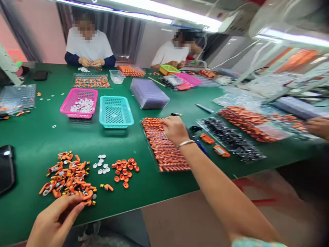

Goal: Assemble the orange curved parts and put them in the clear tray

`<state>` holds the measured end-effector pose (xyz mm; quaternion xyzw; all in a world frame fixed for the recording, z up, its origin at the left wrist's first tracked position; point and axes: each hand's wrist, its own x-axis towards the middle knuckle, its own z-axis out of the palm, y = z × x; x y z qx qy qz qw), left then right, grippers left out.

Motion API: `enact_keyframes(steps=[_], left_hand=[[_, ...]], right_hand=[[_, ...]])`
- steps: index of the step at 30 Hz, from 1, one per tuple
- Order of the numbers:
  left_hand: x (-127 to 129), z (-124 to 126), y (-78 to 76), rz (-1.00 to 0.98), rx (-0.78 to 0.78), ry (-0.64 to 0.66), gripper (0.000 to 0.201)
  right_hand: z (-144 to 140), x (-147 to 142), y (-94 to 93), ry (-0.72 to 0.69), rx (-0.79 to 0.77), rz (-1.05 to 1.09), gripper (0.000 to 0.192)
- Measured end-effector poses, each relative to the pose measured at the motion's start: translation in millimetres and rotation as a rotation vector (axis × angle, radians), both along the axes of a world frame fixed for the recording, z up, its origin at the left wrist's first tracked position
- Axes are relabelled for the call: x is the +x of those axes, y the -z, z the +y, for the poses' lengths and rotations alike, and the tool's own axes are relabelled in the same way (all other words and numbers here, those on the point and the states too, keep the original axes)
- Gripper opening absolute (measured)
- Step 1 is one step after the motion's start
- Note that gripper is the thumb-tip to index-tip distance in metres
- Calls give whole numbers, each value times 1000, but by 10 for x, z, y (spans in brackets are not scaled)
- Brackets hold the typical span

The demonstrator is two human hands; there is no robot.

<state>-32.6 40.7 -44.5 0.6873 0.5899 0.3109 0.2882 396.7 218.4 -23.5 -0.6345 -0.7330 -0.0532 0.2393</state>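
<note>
My left hand is at the front edge of a pile of small curved orange parts with yellow and grey ends. Its thumb and forefinger close on one orange curved part at the pile's near side. My right hand reaches over the far end of a clear tray filled with rows of similar orange parts. Its fingers are pinched down at the top rows, and what they hold is hidden. Between the hands lie orange round caps, white discs and a single orange part.
Beyond stand a pink basket with white pieces, a turquoise basket and a stack of clear trays. A tray of black parts and orange packets lie right. Two people sit opposite; another person's hand shows right.
</note>
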Motion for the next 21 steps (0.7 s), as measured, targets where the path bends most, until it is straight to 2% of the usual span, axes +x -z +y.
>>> enact_keyframes(steps=[3,7,9,11,13,17,19,21], left_hand=[[24,45,-73,226,149,51,28],[73,47,-65,392,247,112,32],[105,37,-42,420,269,152,31],[140,33,-14,425,274,201,29],[179,35,18,413,284,238,29],[282,22,26,265,328,177,28],[361,-4,-28,92,258,150,22],[456,-41,-106,-102,58,181,13]], right_hand=[[-437,-612,18,-199,30,91,21],[-1188,-1575,124,-654,-78,139,22],[-1424,-1885,179,-676,-182,128,23],[-1535,-2018,214,-631,-236,147,24],[-1576,-2013,220,-576,-254,238,23],[-1665,-1877,180,-532,-299,608,14],[-1738,-1841,162,-543,-306,805,9],[-1809,-1838,155,-553,-284,958,9]])
